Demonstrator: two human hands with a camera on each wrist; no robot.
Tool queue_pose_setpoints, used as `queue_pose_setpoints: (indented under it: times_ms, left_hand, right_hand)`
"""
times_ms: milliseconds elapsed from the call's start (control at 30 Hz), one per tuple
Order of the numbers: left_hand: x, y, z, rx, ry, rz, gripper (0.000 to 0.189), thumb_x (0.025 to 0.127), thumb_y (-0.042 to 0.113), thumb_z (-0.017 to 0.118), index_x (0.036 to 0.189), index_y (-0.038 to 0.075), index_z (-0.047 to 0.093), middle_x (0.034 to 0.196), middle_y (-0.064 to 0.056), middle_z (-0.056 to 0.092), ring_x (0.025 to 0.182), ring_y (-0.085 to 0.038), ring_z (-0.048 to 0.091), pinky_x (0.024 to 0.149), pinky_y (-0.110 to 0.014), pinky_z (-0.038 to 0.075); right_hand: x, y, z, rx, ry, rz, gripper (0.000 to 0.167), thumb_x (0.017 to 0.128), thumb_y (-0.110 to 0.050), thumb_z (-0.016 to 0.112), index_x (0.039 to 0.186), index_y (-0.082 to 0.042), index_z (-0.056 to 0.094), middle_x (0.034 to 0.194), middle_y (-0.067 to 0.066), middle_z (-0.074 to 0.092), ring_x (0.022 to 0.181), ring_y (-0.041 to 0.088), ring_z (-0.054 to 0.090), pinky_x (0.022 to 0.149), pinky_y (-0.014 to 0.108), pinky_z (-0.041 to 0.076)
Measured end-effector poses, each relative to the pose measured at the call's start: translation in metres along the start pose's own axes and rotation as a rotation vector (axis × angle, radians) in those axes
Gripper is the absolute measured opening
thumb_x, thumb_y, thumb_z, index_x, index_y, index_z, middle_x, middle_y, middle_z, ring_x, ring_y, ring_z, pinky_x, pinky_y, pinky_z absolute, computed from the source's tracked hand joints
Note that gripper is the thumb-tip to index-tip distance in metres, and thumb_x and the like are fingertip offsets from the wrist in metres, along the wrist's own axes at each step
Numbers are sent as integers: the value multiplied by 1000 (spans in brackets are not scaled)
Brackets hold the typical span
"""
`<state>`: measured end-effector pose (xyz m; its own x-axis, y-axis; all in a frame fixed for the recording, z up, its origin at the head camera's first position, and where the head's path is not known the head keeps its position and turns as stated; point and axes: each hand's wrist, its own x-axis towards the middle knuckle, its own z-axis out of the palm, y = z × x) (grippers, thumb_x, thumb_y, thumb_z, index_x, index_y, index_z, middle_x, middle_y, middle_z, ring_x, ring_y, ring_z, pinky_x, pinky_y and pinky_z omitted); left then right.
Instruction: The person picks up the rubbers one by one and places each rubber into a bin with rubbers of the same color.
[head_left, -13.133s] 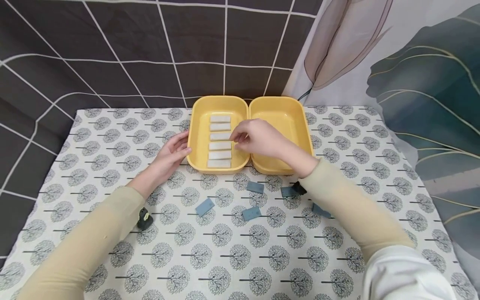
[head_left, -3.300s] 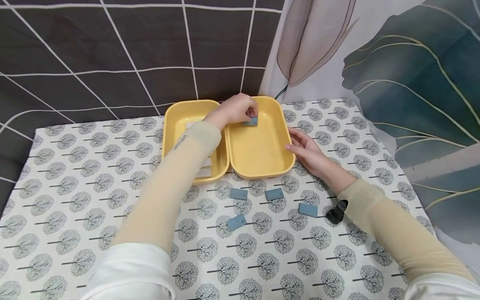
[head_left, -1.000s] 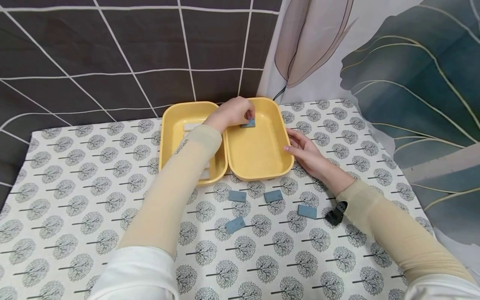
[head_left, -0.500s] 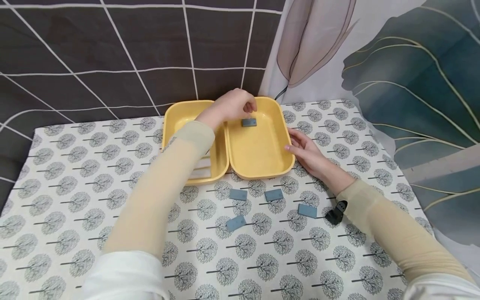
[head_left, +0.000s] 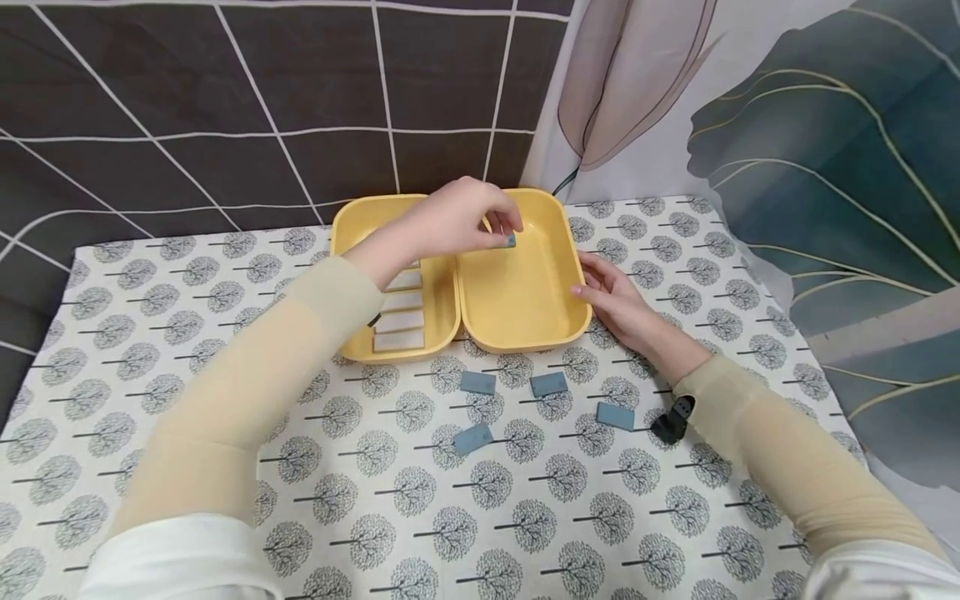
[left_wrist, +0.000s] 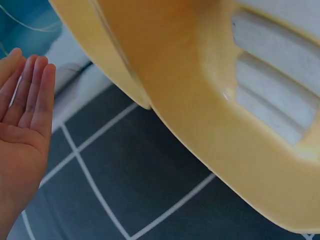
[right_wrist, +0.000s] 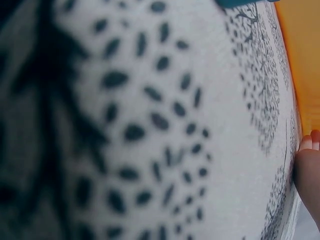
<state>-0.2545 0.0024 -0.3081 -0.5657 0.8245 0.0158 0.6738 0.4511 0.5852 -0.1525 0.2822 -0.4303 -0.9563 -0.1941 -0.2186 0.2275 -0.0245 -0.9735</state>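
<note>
Two yellow plastic trays stand side by side at the back of the table. My left hand hovers over the far left part of the right tray, partly covering a small blue-grey rectangular block there. In the left wrist view this left hand has straight fingers and an unoccupied palm. My right hand rests against the right tray's outer side, thumb at the rim and fingers along the wall. Inside the left tray, white rectangular blocks lie in a column, partly hidden by my left forearm.
Several blue-grey blocks lie loose before the trays, among them a left block, a nearer block and a right block. A black wrist camera sits by my right sleeve. Dark gridded cloth hangs behind the tree-patterned tablecloth.
My left hand has let go of the blue-grey block inside the right tray and lifted slightly, its forearm swinging left. More white blocks now show. My right hand has stayed at the tray.
</note>
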Motion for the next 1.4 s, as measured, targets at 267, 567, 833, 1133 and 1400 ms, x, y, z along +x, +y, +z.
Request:
queue_pose_setpoints:
  times_ms: [267,567,833,1133,1400]
  left_hand:
    - [-39,18,19,-119,63,-50,12,97,3,73,109,4,78,111,-11,79,101,-20,75,90,-30,66]
    - [-85,33,41,-223,152,-131,14,95,3,75,109,2,78,109,-8,79,103,-20,73,94,-31,65]
    - [-108,41,56,-235,219,-122,14,94,2,77,107,5,79,105,-5,79,99,-17,72,91,-30,65]
    - [-130,47,78,-285,245,-133,15,92,3,80,105,8,80,102,-2,79,93,-13,72,85,-24,65]
    - [-149,48,97,-367,194,-186,18,89,3,82,106,9,79,102,-1,80,89,-9,72,82,-21,65]
  right_hand:
    - [1,0,2,13,-7,2,71,101,6,51,166,2,22,171,23,26,141,15,48,111,13,50]
    - [2,1,2,-9,-14,4,72,100,6,51,166,3,21,170,25,26,135,11,51,110,13,51]
    - [4,0,1,-7,-5,8,72,100,5,51,166,3,22,170,23,27,136,11,50,109,13,52]
    - [5,1,0,0,-6,5,71,100,6,52,165,2,23,170,23,27,134,10,51,109,14,52]
    - [7,1,0,-2,-2,0,71,100,7,51,165,3,24,169,23,28,129,6,54,108,14,53]
